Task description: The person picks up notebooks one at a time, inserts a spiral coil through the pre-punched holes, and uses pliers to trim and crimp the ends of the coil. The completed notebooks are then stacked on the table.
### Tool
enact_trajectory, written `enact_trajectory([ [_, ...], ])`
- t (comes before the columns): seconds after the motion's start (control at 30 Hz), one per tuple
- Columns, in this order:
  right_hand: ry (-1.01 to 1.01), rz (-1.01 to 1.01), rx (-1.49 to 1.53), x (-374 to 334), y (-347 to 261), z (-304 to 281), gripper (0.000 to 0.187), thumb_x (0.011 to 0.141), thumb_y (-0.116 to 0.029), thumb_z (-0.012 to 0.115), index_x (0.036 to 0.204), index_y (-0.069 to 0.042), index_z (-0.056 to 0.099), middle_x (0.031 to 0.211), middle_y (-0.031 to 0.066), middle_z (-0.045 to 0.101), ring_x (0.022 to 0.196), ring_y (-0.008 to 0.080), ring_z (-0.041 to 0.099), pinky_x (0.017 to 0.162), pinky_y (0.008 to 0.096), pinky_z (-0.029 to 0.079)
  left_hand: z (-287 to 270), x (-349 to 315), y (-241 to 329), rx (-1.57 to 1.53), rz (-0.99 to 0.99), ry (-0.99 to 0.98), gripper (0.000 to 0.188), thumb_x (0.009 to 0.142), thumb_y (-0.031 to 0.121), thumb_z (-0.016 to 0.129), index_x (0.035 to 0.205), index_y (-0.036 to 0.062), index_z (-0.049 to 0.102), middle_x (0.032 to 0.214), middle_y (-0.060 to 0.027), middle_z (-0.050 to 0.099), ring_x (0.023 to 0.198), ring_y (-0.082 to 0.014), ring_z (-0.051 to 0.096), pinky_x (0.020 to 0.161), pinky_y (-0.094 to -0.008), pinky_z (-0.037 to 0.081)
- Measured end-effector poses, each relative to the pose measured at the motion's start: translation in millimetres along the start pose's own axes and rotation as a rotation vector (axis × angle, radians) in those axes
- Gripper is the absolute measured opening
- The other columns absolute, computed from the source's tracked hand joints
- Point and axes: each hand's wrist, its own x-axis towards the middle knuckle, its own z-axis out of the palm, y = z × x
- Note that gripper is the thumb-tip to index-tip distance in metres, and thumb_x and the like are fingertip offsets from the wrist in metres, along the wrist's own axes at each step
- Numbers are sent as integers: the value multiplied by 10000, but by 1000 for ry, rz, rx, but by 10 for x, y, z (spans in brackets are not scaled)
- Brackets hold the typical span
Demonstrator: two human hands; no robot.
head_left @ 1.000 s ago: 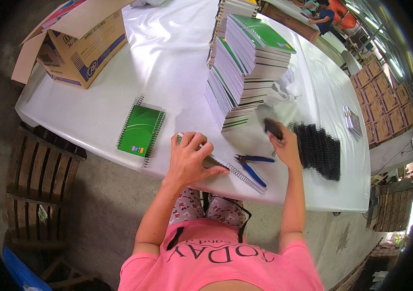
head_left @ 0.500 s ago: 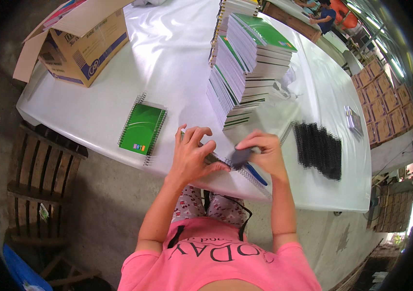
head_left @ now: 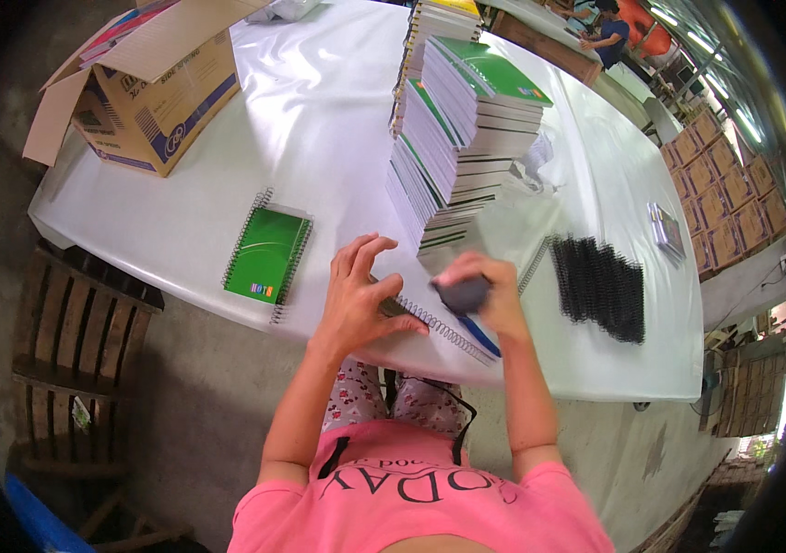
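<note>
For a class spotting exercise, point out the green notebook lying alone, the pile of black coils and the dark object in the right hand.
Green notebook (head_left: 268, 253): head view, middle of its front cover.
Black coils (head_left: 599, 290): head view, middle of the pile.
Dark object (head_left: 464, 296): head view, its rounded side.

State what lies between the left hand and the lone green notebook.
Bare white tabletop shows between the left hand and the green notebook in the head view.
</note>
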Motion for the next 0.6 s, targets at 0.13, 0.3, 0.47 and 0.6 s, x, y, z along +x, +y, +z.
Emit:
enact_trajectory([
  [0.13, -51, 9, -74, 42, -22, 116, 309, 633, 118, 640, 882, -46, 722, 860, 92, 681, 824, 188, 643, 772, 281, 497, -49, 14, -54, -99, -103, 2, 594, 415, 463, 879, 701, 60, 549, 1262, -156, 420, 1144, -367, 414, 915, -471, 408],
  [0.3, -97, -13, 207, 64, -57, 231, 357, 629, 177, 621, 897, -41, 712, 882, 67, 671, 843, 161, 636, 791, 283, 495, 51, -91, -189, -320, -276, 46, 687, 366, 389, 936, 829, 70, 540, 1235, -164, 351, 1017, -305, 441, 806, -423, 463],
  [0.47, -33, 48, 35, 217, 1, 195, 361, 621, 145, 659, 912, -59, 717, 853, 64, 672, 831, 151, 632, 775, 282, 498, 138, -120, -260, -404, -389, 66, 888, 363, 383, 953, 994, 59, 419, 1166, -144, 338, 1003, -274, 444, 835, -396, 442],
  [0.6, -46, 122, -6, 290, -75, 306, 315, 651, 135, 640, 885, -59, 723, 819, 67, 678, 782, 141, 636, 752, 255, 496, 145, -127, -309, -451, -379, 65, 1013, 341, 383, 967, 1028, 66, 294, 1122, -143, 328, 1072, -276, 391, 898, -373, 393],
])
